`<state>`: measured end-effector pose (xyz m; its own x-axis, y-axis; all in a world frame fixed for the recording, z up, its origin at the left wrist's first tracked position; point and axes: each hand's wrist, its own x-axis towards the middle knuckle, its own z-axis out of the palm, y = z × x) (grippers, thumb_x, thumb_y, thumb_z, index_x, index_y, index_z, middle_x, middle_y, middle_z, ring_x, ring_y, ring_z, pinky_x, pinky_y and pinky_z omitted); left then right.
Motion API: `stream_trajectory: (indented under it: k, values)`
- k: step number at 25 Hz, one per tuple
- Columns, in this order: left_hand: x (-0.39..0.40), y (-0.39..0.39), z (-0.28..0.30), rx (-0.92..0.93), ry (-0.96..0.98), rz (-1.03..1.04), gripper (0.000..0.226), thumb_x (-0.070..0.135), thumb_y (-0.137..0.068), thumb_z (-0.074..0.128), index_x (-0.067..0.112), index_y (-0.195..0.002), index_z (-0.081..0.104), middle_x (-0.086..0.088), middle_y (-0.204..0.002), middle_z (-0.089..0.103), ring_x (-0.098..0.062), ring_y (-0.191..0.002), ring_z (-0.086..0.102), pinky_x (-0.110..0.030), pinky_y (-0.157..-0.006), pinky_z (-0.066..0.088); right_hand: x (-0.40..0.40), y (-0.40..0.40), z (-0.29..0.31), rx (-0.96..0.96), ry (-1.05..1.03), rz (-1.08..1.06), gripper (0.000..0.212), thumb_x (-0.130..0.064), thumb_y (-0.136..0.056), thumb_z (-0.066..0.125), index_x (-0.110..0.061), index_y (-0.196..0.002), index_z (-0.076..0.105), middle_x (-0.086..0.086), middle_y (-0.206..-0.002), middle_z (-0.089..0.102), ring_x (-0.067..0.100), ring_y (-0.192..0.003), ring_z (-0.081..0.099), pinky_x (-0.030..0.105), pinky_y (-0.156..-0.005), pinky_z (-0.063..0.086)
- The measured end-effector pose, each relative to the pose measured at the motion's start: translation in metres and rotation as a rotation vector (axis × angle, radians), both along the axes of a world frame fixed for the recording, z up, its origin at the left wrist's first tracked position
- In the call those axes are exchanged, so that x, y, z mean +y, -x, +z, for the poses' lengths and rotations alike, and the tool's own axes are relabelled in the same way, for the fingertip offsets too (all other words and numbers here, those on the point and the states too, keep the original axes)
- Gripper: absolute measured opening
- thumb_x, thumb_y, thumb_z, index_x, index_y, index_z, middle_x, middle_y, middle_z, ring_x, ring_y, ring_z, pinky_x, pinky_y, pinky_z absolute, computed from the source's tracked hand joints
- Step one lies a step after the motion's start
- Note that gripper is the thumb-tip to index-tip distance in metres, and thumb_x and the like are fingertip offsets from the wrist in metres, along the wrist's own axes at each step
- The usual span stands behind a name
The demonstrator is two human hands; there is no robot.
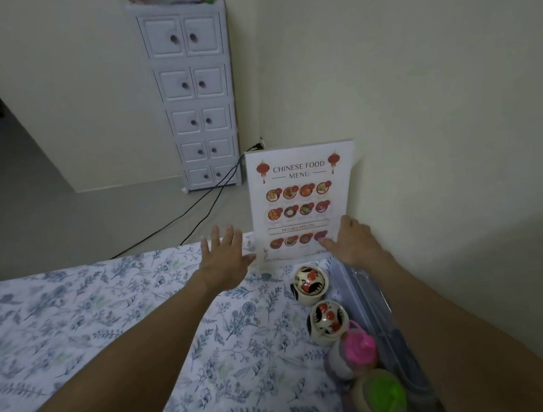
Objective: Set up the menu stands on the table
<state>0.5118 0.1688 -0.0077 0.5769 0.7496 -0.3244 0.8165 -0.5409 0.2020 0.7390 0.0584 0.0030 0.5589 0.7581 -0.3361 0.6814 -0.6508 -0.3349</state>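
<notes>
A clear menu stand (302, 201) holding a white sheet headed "Chinese Food Menu" stands upright at the far right corner of the table (73, 335), close to the wall. My left hand (223, 260) is spread flat just left of its lower edge, thumb near the stand, holding nothing. My right hand (354, 241) rests at the stand's lower right corner, fingers touching the front of the sheet. Whether it grips the stand is unclear.
The table wears a blue floral cloth. Along its right side stand two rooster-painted bowls (309, 284) (328, 321), a pink-capped bottle (358, 348), a green-capped bottle (381, 397) and a clear tray (372, 299). A white drawer cabinet (194, 91) and black cables (194, 209) lie beyond.
</notes>
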Motion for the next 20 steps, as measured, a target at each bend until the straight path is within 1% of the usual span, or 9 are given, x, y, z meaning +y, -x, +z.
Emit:
stream_trajectory:
  k: [3, 5, 8, 12, 14, 17, 20]
  values:
    - [-0.017, 0.032, 0.025, 0.007, -0.018, -0.044, 0.075, 0.053, -0.098, 0.024, 0.005, -0.154, 0.007, -0.014, -0.164, 0.003, -0.035, -0.151, -0.009, -0.050, -0.121, -0.004, -0.020, 0.035, 0.025, -0.105, 0.108, 0.113, 0.083, -0.062, -0.090, 0.039, -0.014, -0.152, 0.011, 0.011, -0.163, 0.006, 0.036, -0.149, 0.003, 0.054, -0.120, 0.006]
    - [-0.032, 0.057, 0.038, 0.014, -0.026, -0.058, 0.077, 0.055, -0.097, 0.024, 0.007, -0.154, 0.007, -0.013, -0.164, 0.005, -0.032, -0.152, -0.007, -0.049, -0.122, -0.005, -0.035, 0.061, 0.041, -0.131, 0.115, 0.140, 0.084, -0.065, -0.089, 0.036, -0.017, -0.153, 0.008, 0.009, -0.164, 0.002, 0.033, -0.150, -0.003, 0.053, -0.121, 0.000]
    - [-0.059, 0.102, 0.057, 0.052, -0.072, -0.095, 0.079, 0.059, -0.095, 0.026, 0.013, -0.155, 0.004, -0.010, -0.165, 0.001, -0.030, -0.152, -0.008, -0.050, -0.122, -0.006, -0.063, 0.112, 0.063, -0.166, 0.043, 0.152, 0.084, -0.066, -0.087, 0.037, -0.018, -0.152, 0.013, 0.007, -0.163, 0.009, 0.034, -0.150, 0.000, 0.055, -0.121, 0.000]
    - [-0.103, 0.181, 0.081, 0.033, -0.088, -0.075, 0.083, 0.064, -0.092, 0.025, 0.015, -0.155, 0.002, -0.010, -0.165, -0.004, -0.030, -0.152, -0.010, -0.050, -0.120, -0.007, -0.111, 0.194, 0.088, -0.178, 0.019, 0.151, 0.090, -0.069, -0.087, 0.034, -0.018, -0.154, 0.002, 0.006, -0.164, -0.003, 0.032, -0.150, -0.006, 0.053, -0.121, -0.001]
    - [-0.126, 0.228, 0.090, 0.013, -0.096, -0.054, 0.084, 0.065, -0.092, 0.026, 0.015, -0.155, 0.002, -0.009, -0.164, -0.006, -0.029, -0.151, -0.012, -0.050, -0.120, -0.008, -0.136, 0.240, 0.096, -0.176, 0.001, 0.163, 0.089, -0.070, -0.087, 0.032, -0.018, -0.154, 0.004, 0.007, -0.164, -0.004, 0.032, -0.150, -0.007, 0.054, -0.121, 0.000]
    - [-0.161, 0.309, 0.097, 0.014, -0.105, -0.038, 0.086, 0.065, -0.092, 0.026, 0.013, -0.155, 0.002, -0.009, -0.164, -0.008, -0.028, -0.151, -0.014, -0.049, -0.120, -0.009, -0.170, 0.316, 0.101, -0.216, -0.021, 0.198, 0.089, -0.072, -0.087, 0.031, -0.017, -0.153, 0.008, 0.009, -0.164, 0.001, 0.033, -0.150, -0.004, 0.054, -0.121, 0.003]
    - [-0.194, 0.383, 0.097, 0.021, -0.102, 0.008, 0.087, 0.065, -0.091, 0.027, 0.011, -0.155, 0.002, -0.009, -0.164, -0.007, -0.027, -0.151, -0.013, -0.049, -0.120, -0.009, -0.196, 0.389, 0.103, -0.218, -0.025, 0.230, 0.087, -0.070, -0.088, 0.032, -0.018, -0.154, 0.007, 0.007, -0.164, 0.000, 0.032, -0.150, -0.006, 0.054, -0.121, -0.001]
